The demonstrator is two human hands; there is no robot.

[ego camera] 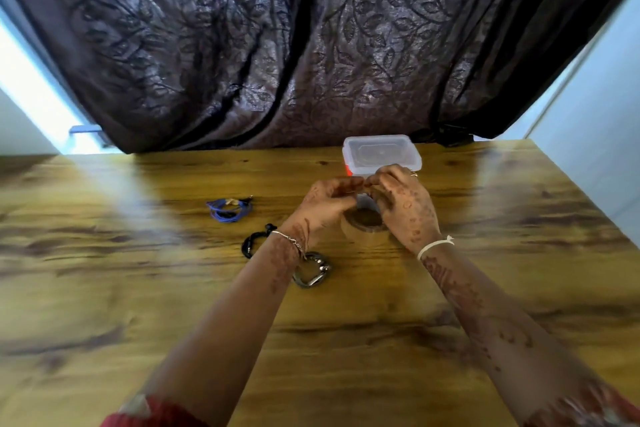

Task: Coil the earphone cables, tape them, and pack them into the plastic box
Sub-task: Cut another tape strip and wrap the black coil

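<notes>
The plastic box [382, 153] stands lidded at the far edge of the desk [138, 253], against a dark curtain [277, 45]; just in front of the box the left hand [325, 201] and right hand [405, 204] meet fingertip to fingertip, each grip pinched closed on a pale, blurred tape strip [364, 199] above the tape roll [363, 222]; left of the box and nearer the person lies the blue earphone coil [228, 210]; nearer again, the black earphone coil [254, 243] lies beside the left wrist; the grey earphone coil [313, 276] sits partly under the left forearm.
</notes>
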